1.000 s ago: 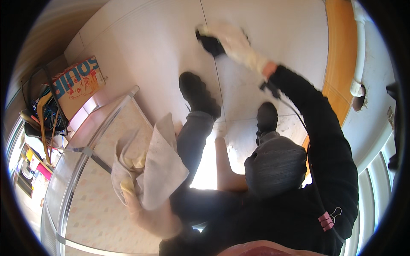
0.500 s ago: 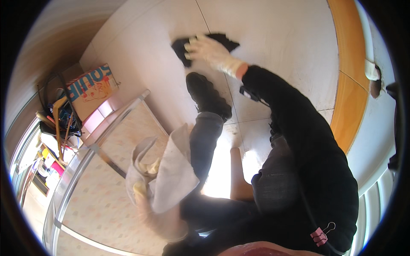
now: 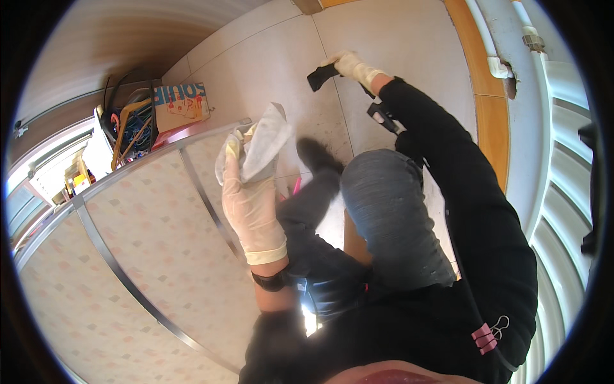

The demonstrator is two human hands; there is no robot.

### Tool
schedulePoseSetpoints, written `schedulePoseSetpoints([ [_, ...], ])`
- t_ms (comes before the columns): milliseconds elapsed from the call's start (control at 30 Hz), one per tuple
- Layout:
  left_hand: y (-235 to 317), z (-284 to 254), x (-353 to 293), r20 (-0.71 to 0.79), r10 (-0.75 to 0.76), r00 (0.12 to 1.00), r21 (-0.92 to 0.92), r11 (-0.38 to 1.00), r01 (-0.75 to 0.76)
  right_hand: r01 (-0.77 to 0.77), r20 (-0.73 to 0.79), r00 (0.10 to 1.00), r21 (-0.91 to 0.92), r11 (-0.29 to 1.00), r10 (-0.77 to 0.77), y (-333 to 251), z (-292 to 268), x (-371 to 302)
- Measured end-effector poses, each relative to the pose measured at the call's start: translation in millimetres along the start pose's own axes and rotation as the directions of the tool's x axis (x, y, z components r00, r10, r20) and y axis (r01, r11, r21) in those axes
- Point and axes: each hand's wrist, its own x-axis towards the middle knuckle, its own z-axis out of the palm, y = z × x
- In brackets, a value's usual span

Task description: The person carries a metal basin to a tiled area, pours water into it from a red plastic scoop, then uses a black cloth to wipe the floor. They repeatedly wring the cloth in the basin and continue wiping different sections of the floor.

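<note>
My left hand point(image 3: 251, 214), in a thin pale glove, is closed on a greyish-white cloth point(image 3: 267, 144) beside the patterned panel. Folds of the cloth hide some of its fingertips. Out at arm's length, my right hand point(image 3: 354, 68), gloved the same way, grips a black cloth point(image 3: 321, 78). The black cloth hangs bunched from the fingers, over the pale tiled floor point(image 3: 384, 38); whether it touches the tiles I cannot tell.
A metal-framed panel with a speckled pattern point(image 3: 153, 237) fills the left side. Behind it stand a printed cardboard box point(image 3: 182, 109) and a heap of tools. White pipes point(image 3: 489, 38) and an orange-brown tile border point(image 3: 489, 121) run along the right. My shoe point(image 3: 316, 155) rests mid-floor.
My right hand has gathered up the black cloth that lay spread under its palm. My left hand has risen forward with the pale cloth. The view has shifted and my legs have moved.
</note>
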Motion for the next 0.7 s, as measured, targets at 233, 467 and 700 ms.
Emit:
schedulePoseSetpoints([
  [233, 33, -74, 10, 0.105, 0.002, 0.994, -0.199, 0.980, 0.019, -0.150, -0.297, 0.942, 0.048, 0.988, 0.157, 24, -24, 56],
  [467, 45, -85, 41, -0.041, 0.014, 0.999, -0.011, 1.000, -0.014, 0.320, -0.090, 0.900, -0.530, 0.786, -0.427, -23, 18, 170],
  [700, 36, -58, 55, -0.508, 0.130, 0.852, 0.363, 0.929, 0.075, 0.420, 0.272, 0.688, -0.905, 0.063, -0.673, 10, 93, 145],
])
